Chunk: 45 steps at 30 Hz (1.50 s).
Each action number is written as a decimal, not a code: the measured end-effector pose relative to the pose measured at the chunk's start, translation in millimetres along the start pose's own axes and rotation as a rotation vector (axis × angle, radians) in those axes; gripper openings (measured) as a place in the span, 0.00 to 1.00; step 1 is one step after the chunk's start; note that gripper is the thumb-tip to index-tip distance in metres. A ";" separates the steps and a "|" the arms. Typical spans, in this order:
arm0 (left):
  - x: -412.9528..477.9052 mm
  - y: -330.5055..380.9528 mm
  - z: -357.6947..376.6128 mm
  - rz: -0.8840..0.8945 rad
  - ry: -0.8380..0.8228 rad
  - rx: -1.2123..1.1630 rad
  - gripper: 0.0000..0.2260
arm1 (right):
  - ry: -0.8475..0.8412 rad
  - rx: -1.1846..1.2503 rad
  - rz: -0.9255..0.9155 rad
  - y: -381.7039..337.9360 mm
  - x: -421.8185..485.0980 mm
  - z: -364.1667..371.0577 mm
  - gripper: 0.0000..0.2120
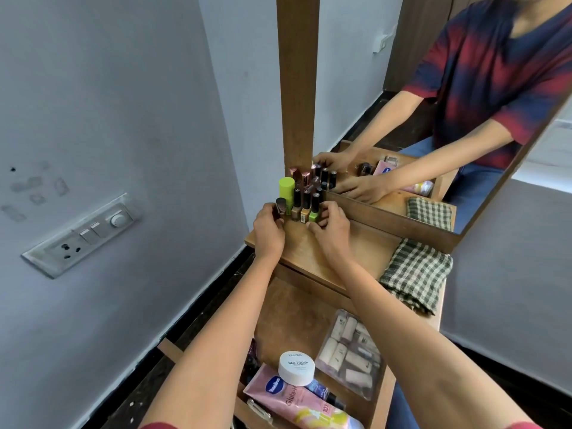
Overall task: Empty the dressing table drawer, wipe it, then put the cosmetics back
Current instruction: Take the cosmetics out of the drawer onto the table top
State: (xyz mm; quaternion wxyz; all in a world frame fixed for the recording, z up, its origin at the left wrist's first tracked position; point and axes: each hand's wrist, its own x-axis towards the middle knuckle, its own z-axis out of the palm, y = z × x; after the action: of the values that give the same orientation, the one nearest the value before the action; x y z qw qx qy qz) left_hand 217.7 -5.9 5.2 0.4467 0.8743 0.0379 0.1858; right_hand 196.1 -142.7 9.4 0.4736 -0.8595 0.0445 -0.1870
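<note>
Bottles (305, 209) upright, tightly clustered, dark-capped

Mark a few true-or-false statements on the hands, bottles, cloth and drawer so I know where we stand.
1. The left hand and right hand are both at the bottles on the tabletop. True.
2. The cloth lies in the drawer. False: it lies on the tabletop, to the right of the hands.
3. The drawer is empty. False: a tube, a jar and a pouch lie in it.
4. The bottles stand upright beside the mirror frame. True.
</note>
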 end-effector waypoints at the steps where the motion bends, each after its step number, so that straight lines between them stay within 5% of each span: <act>1: 0.3 0.2 0.0 -0.002 -0.002 0.002 0.11 | -0.001 0.003 0.007 0.2 0.1 0.0 0.21; 16: -5.9 7.2 -10.6 -0.047 -0.035 0.015 0.11 | -0.006 0.050 0.054 0.3 -10.2 -7.0 0.22; 28: -82.6 -16.3 -79.0 -0.043 -0.047 -0.093 0.07 | -0.155 0.013 -0.188 -13.4 -102.5 -22.9 0.10; 37: -134.8 -42.9 -133.1 -0.054 -0.488 0.299 0.05 | -0.686 -0.184 -0.247 -8.0 -174.9 1.7 0.16; 45: -149.6 -43.4 -156.7 -0.065 -0.966 0.682 0.14 | -0.863 -0.252 -0.228 -23.5 -203.2 22.2 0.14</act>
State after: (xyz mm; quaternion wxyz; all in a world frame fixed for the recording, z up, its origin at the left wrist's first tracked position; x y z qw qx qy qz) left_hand 27.0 105.5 10.5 0.1127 0.9524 -0.0856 -0.2698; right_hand 13.6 -60.5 -38.6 0.3173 -0.9089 -0.2291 0.1438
